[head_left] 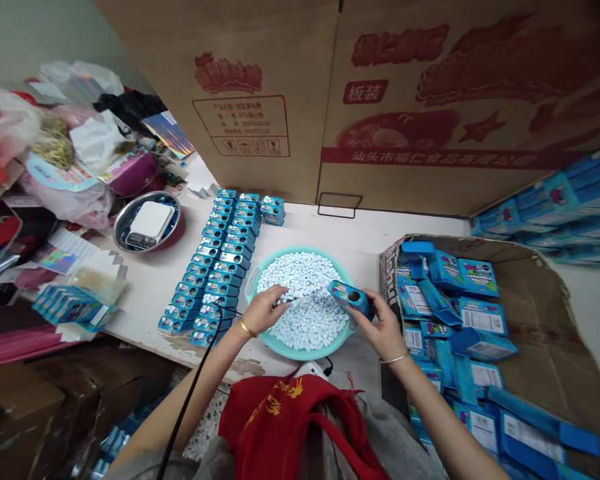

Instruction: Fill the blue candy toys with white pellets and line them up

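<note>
A turquoise basin (282,348) full of small white candies (310,330) stands in front of me on the table. My left hand (266,309) is over its left side, fingers pinched together at the candies. What they hold, if anything, I cannot make out. Over the basin's right rim, my right hand (384,328) grips a small blue candy box (351,297). The box lies tilted, with a dark round opening on its upper face. Left of the basin, similar blue boxes (215,267) stand in two long rows, with a short stack (273,210) behind.
An open carton (540,320) of loose blue boxes stands at the right. Big brown cartons (300,100) wall off the back. A metal bowl (177,233) holding a white scale (151,221) is at the left, near bags and clutter. A black cable (193,393) crosses my left arm.
</note>
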Motion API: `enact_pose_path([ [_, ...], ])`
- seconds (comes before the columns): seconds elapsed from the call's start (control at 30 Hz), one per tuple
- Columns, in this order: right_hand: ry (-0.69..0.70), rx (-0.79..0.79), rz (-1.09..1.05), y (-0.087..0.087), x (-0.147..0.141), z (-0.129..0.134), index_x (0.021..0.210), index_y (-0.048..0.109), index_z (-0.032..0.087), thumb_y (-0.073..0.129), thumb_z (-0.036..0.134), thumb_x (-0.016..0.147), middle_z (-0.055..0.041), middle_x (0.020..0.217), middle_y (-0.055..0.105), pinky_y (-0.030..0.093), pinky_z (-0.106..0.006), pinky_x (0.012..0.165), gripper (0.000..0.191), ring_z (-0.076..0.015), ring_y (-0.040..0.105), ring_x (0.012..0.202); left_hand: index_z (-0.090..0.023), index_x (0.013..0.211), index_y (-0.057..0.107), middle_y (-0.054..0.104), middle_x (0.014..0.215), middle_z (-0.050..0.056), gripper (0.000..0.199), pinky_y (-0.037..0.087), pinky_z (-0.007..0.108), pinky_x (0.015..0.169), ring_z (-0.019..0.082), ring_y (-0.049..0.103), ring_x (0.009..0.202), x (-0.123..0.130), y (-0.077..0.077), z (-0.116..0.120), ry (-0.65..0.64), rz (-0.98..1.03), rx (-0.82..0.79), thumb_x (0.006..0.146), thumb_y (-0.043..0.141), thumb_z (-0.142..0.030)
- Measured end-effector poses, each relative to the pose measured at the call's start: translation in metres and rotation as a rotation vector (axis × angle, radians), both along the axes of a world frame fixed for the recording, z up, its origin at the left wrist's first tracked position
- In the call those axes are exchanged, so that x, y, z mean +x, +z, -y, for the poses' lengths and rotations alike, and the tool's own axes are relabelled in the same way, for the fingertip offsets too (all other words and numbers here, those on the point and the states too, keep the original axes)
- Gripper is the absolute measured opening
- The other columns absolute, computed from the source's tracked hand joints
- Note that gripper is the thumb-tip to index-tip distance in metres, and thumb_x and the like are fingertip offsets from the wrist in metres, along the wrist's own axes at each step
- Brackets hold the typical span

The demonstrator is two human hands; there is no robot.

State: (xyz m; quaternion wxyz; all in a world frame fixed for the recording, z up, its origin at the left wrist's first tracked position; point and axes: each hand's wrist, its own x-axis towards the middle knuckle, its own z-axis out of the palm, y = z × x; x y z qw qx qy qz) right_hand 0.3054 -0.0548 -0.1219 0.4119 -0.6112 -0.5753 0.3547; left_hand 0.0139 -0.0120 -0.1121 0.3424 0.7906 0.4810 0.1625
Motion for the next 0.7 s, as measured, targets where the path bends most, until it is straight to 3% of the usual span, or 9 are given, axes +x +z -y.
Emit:
enact_pose_path([
  [0.13,0.137,0.126,0.188,0.005,-0.003,-0.005,0.113,0.056,0.022,0.058,0.033,0.084,-0.0100,0.107,0.062,0.047,-0.045,0.092,0.031,-0.0266,0.058,0.103,-0.017,0.113,0.054,0.063,0.102,0.008,0.027,0.048,0.032,0.085,0.019,0.060,0.093,0.003,0.044,-0.005,-0.118,-0.044,0.036,0.091,0.050,-0.032],
  [0.27,0.220,0.221,0.261,0.005,-0.016,-0.008,0.119,0.054,0.024,0.053,0.025,0.085,-0.0101,0.111,0.062,0.048,-0.048,0.092,0.034,-0.0276,0.057,0.106,-0.019,0.113,0.056,0.063,0.109,0.008,0.026,0.047,0.034,0.089,0.021,0.059,0.102,0.018,0.080,-0.011,-0.257,-0.241,0.066,0.090,0.049,-0.030],
  [0.43,0.259,0.264,0.288,-0.004,-0.025,-0.004,0.122,0.053,0.024,0.052,0.020,0.084,-0.0094,0.113,0.062,0.048,-0.050,0.094,0.039,-0.0277,0.056,0.108,-0.019,0.114,0.054,0.063,0.100,0.009,0.028,0.050,0.034,0.079,0.023,0.063,0.092,0.045,0.120,-0.014,-0.301,-0.499,0.116,0.087,0.047,-0.019],
  [0.57,0.244,0.273,0.278,-0.008,-0.028,-0.002,0.124,0.051,0.024,0.051,0.021,0.086,-0.0101,0.114,0.061,0.047,-0.051,0.095,0.038,-0.0278,0.055,0.110,-0.016,0.119,0.051,0.063,0.091,0.010,0.036,0.048,0.033,0.068,0.022,0.063,0.081,0.061,0.139,-0.013,-0.336,-0.586,0.173,0.085,0.043,-0.008],
  [0.7,0.227,0.273,0.258,-0.010,-0.030,-0.002,0.123,0.051,0.023,0.051,0.020,0.086,-0.0105,0.114,0.061,0.047,-0.050,0.096,0.037,-0.0271,0.054,0.111,-0.012,0.109,0.056,0.062,0.083,0.011,0.026,0.047,0.034,0.065,0.023,0.061,0.079,0.063,0.140,-0.009,-0.385,-0.623,0.231,0.088,0.040,-0.008],
])
